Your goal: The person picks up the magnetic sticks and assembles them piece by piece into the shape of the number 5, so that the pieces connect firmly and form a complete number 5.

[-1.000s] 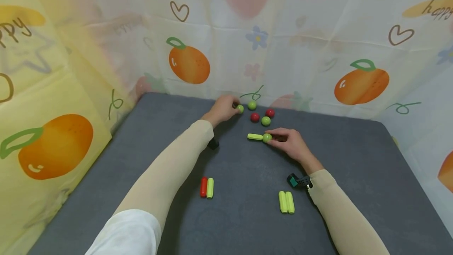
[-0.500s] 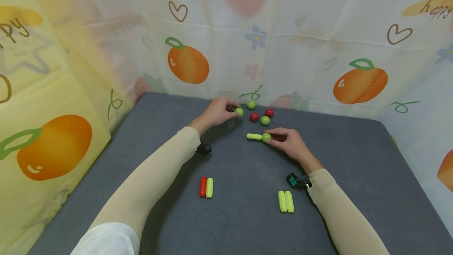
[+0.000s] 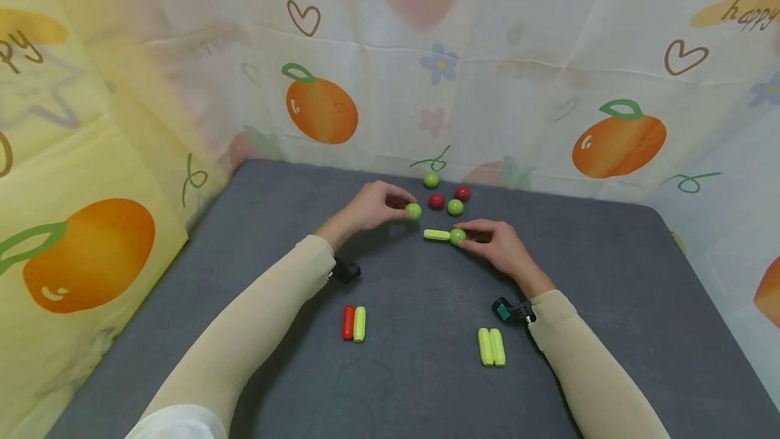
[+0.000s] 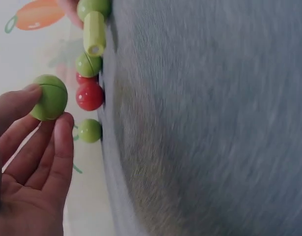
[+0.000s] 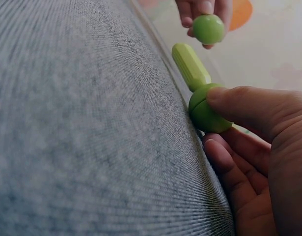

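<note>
One green ball (image 3: 413,211) is pinched in my left hand (image 3: 376,206), another ball (image 3: 458,236) in my right hand (image 3: 503,248); its adjoining yellow-green stick (image 3: 436,235) points leftward, free end near the first.

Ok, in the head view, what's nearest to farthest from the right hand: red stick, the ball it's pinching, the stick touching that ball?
1. Green ball, pinched by the right hand.
2. Yellow-green stick, touching the ball's left side.
3. Red stick, farther left and lower down.

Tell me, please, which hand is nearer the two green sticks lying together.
Right: the right hand is straight beyond the sticks; the left hand is farther beyond, to their left.
</note>
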### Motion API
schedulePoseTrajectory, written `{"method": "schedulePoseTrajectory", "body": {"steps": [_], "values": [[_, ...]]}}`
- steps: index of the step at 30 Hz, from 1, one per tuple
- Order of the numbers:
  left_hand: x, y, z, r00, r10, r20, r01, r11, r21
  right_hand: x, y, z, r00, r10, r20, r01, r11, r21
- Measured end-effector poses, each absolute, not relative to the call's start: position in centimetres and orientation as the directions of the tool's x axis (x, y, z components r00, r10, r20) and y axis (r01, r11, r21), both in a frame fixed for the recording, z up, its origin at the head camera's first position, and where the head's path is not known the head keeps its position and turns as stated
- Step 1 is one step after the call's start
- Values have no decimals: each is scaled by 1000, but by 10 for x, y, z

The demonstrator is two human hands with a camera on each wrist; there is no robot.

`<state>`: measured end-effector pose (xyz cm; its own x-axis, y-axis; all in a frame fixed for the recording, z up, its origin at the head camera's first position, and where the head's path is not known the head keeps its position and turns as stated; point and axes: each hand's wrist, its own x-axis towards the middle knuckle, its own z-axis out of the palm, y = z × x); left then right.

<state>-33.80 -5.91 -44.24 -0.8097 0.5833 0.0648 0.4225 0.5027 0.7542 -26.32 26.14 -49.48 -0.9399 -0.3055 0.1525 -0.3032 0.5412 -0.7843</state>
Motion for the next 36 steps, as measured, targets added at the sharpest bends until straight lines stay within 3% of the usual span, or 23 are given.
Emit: {"method": "schedulePoseTrajectory", "body": {"steps": [14, 28, 36], "values": [[-330, -58, -460, -764, 645, -17, 408, 504, 762, -263, 261, -496, -940, -306, 150, -300, 531, -792], [-329, -50, -467, -778, 628, -10, 385, 489, 783, -266, 261, -495, -944, -301, 135, -282, 523, -805], [-330, -58, -477, -776, 630, -19, 314, 413, 855, -264, 261, -495, -945, -301, 127, -277, 529, -802]]}}
